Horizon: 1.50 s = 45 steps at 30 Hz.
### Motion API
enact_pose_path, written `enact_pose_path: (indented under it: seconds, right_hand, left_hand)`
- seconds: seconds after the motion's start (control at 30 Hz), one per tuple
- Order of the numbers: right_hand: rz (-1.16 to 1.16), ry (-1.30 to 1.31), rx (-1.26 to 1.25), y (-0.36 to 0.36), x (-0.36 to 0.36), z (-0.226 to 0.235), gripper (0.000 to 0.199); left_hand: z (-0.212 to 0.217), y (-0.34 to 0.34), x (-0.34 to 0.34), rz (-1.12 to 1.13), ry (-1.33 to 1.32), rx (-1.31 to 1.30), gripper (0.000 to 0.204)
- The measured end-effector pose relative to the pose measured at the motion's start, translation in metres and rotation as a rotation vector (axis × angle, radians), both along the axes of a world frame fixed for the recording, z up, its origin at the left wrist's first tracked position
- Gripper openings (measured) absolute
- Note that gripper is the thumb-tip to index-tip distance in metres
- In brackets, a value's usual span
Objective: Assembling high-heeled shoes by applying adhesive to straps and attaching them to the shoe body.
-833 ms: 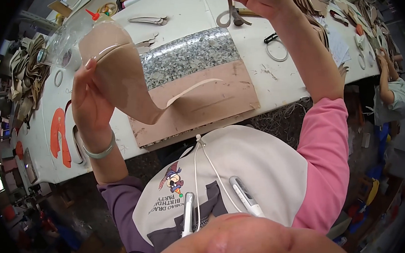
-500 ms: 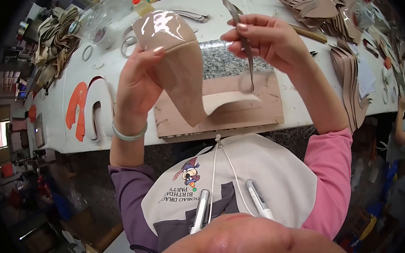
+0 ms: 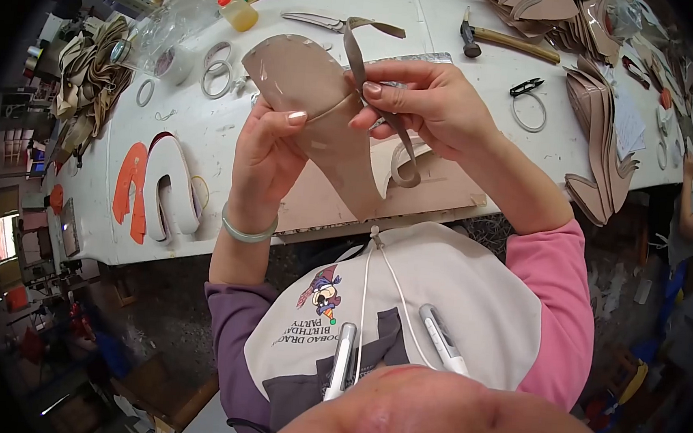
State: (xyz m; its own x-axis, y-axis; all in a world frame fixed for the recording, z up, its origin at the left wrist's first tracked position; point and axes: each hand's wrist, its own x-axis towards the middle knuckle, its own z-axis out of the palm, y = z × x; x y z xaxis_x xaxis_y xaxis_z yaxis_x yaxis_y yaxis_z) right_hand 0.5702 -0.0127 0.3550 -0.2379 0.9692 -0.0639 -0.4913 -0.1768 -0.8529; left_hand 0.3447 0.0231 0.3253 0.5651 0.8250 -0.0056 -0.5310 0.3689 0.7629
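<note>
The left hand (image 3: 270,152) is pinching an already-seamed tan piece (image 3: 328,138) while, at its three o'clock, the right hand (image 3: 437,105) is pinching a seemingly not-yet-attached strip (image 3: 355,54).

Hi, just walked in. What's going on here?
A person is at a white table with both hands busy. The left hand holds up a curved beige piece with a seam across it. The right hand pinches a narrow brown strip beside that piece's edge; whether they touch is hard to tell. A hammer lies on the table beyond the right hand.
</note>
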Motion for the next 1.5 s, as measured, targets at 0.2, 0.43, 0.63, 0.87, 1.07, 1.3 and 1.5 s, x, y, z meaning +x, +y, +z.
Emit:
enact_pose_path:
  seconds: [0.2,0.43,0.63,0.87,1.07,1.3,1.5]
  right_hand:
    - [-0.029,-0.025,0.023,-0.005,-0.003,0.003,0.026]
    - [-0.074,-0.034,0.031,-0.005,-0.009,0.004,0.025]
    - [-0.053,-0.03,0.067,-0.003,-0.01,0.002,0.026]
    - [-0.056,-0.053,0.064,-0.005,-0.011,0.007,0.023]
    - [-0.012,0.067,0.098,-0.007,-0.008,0.004,0.025]
    - [-0.056,0.016,0.094,-0.005,-0.007,0.009,0.028]
    - [-0.019,-0.073,0.025,-0.007,-0.002,0.018,0.025]
  left_hand:
    - [0.001,-0.002,0.004,-0.02,-0.007,0.036,0.042]
    - [0.0,-0.006,0.005,0.008,-0.016,0.032,0.043]
    - [-0.002,-0.007,0.004,0.002,-0.036,0.051,0.043]
    - [-0.001,-0.01,0.006,0.017,-0.068,0.056,0.041]
    - [-0.003,-0.011,0.007,0.033,-0.128,0.074,0.038]
    - [0.001,-0.005,0.009,0.065,-0.115,0.045,0.036]
    - [0.008,0.002,0.006,0.047,-0.178,0.008,0.035]
